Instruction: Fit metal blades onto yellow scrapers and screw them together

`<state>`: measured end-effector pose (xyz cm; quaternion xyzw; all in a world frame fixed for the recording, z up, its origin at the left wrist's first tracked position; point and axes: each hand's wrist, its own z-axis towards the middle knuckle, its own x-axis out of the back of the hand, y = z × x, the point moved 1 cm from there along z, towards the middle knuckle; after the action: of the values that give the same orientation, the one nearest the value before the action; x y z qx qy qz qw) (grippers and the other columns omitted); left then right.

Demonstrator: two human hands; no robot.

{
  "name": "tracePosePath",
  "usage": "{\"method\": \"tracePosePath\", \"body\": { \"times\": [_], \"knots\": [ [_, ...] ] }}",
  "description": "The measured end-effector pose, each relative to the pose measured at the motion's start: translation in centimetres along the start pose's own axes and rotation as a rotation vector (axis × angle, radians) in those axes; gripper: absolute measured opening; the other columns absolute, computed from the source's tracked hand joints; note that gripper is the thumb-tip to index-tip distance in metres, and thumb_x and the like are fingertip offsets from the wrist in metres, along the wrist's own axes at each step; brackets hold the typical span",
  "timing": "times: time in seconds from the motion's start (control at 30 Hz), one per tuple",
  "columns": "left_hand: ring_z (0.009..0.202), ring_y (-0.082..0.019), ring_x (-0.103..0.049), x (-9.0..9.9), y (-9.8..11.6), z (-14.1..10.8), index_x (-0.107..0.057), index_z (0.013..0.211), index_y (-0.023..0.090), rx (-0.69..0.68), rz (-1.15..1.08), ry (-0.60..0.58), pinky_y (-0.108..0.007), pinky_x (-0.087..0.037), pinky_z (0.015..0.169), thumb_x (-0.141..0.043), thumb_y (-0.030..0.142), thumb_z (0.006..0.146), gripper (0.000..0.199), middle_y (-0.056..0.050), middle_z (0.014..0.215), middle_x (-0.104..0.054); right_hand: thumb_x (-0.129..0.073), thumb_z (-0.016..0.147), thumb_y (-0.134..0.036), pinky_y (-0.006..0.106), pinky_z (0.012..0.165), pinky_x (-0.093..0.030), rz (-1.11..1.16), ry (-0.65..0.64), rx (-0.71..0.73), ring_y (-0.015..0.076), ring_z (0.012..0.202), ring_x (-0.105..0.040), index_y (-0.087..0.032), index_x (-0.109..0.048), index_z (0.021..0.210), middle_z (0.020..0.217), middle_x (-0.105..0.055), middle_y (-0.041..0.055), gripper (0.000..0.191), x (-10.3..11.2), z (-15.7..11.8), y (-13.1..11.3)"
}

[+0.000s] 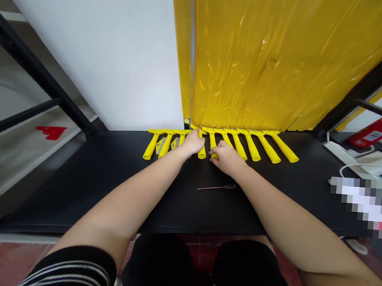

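Note:
A row of yellow T-shaped plastic scraper handles point(252, 148) lies along the back of the black table, grips pointing toward me. My left hand point(192, 144) is closed at the head of one yellow scraper handle point(202, 151) near the middle of the row; its fingertips are partly hidden. Just to the right, my right hand point(227, 158) pinches the lower end of the neighbouring yellow scraper handle point(213, 140). Between the handles on the left show small yellow-and-grey pieces point(161, 145). In front of my hands lies a thin screwdriver point(217, 188) with a dark, reddish handle.
Behind the black tabletop point(108, 185) stand a white panel point(119, 45) and a yellow plastic-wrapped surface point(283, 57). White power strips and cables point(345, 159) lie at right near a red cylinder point(373, 131). A red piece point(51, 132) rests on the left shelf.

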<state>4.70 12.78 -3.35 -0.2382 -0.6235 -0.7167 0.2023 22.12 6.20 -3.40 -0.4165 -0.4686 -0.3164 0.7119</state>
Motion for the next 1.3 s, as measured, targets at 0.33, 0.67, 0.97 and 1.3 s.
{"method": "tracePosePath", "body": {
  "times": [0.33, 0.67, 0.97, 1.3],
  "knots": [
    [0.144, -0.038, -0.056, 1.4, 2.0, -2.0, -0.061, 0.145, 0.006, -0.183, 0.357, -0.035, -0.051, -0.04, 0.125, -0.063, 0.015, 0.091, 0.055, -0.027, 0.153, -0.057, -0.08, 0.091, -0.02, 0.037, 0.099, -0.057, 0.019, -0.01, 0.005, 0.0248, 0.103, -0.068, -0.019, -0.083, 0.12, 0.117, -0.06, 0.0124, 0.029, 0.2, 0.0, 0.1],
    [0.148, -0.035, -0.055, 2.3, 0.6, -7.2, -0.069, 0.141, 0.016, -0.41, 0.511, -0.245, -0.052, -0.044, 0.125, -0.061, 0.016, 0.096, 0.046, -0.017, 0.156, -0.061, -0.081, 0.089, -0.018, 0.038, 0.097, -0.057, 0.047, 0.021, 0.022, 0.0235, 0.098, -0.066, -0.023, -0.082, 0.119, 0.114, -0.059, 0.0098, 0.03, -0.2, -0.1, 0.6],
    [0.142, -0.034, -0.061, 2.0, -0.1, -7.1, -0.071, 0.139, 0.015, -0.416, 0.545, -0.186, -0.049, -0.045, 0.124, -0.056, 0.016, 0.099, 0.042, -0.017, 0.154, -0.063, -0.081, 0.089, -0.018, 0.039, 0.099, -0.057, 0.058, 0.028, 0.033, 0.0245, 0.101, -0.065, -0.022, -0.082, 0.119, 0.112, -0.058, 0.01, 0.03, -0.3, -0.2, 0.7],
    [0.144, -0.034, -0.059, 2.4, -0.5, -6.8, -0.071, 0.138, 0.016, -0.404, 0.499, -0.204, -0.051, -0.044, 0.124, -0.059, 0.02, 0.1, 0.04, -0.016, 0.156, -0.061, -0.08, 0.09, -0.019, 0.04, 0.097, -0.058, 0.06, 0.017, 0.029, 0.0249, 0.101, -0.065, -0.022, -0.082, 0.118, 0.111, -0.058, 0.01, 0.028, 0.1, -0.3, 0.5]
  ]
}}
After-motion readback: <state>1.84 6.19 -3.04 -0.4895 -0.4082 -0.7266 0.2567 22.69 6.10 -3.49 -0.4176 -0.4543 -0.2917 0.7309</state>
